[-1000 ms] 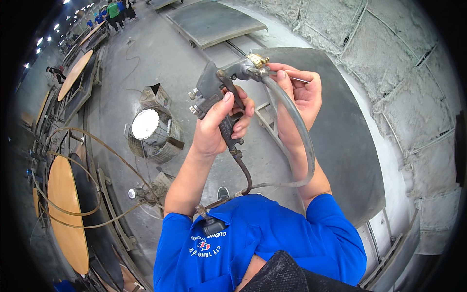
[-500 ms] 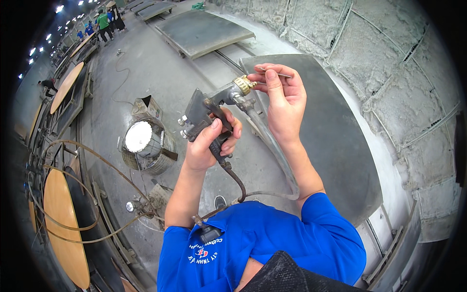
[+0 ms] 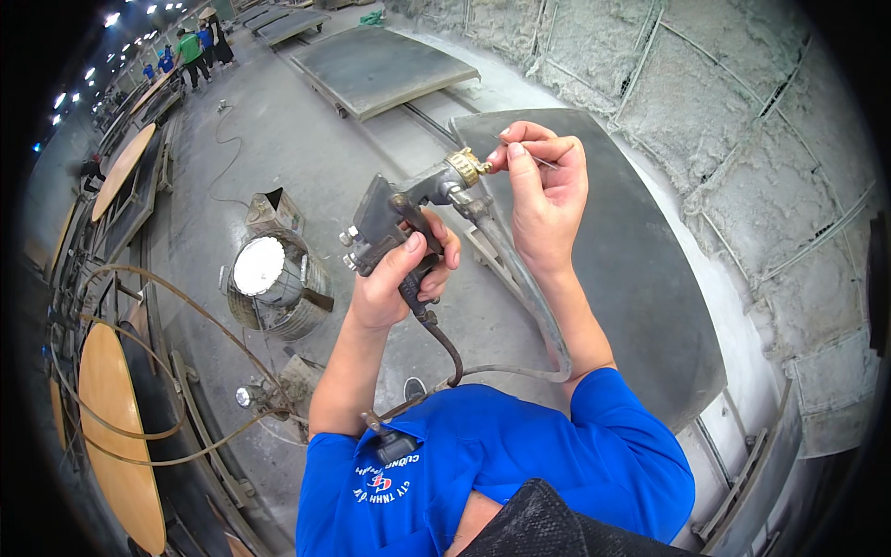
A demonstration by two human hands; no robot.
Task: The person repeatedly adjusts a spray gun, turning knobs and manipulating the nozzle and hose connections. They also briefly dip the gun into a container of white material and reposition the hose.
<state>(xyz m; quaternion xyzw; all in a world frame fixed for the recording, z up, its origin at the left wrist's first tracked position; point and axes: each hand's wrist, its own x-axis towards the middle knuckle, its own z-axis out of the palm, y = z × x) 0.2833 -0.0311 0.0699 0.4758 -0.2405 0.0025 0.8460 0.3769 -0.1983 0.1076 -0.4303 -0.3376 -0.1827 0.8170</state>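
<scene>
Gripping one spray gun (image 3: 376, 215) (two hoses (image 3: 522, 278)).

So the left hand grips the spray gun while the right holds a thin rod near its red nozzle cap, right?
The nozzle cap is golden, not red, as the head view shows. Left hand on spray gun, right hand with thin rod: correct.

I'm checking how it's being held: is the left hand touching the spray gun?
Touching. The head view shows the left hand wrapped around the spray gun, thumb lying against one side, fingers curled around it.
</scene>
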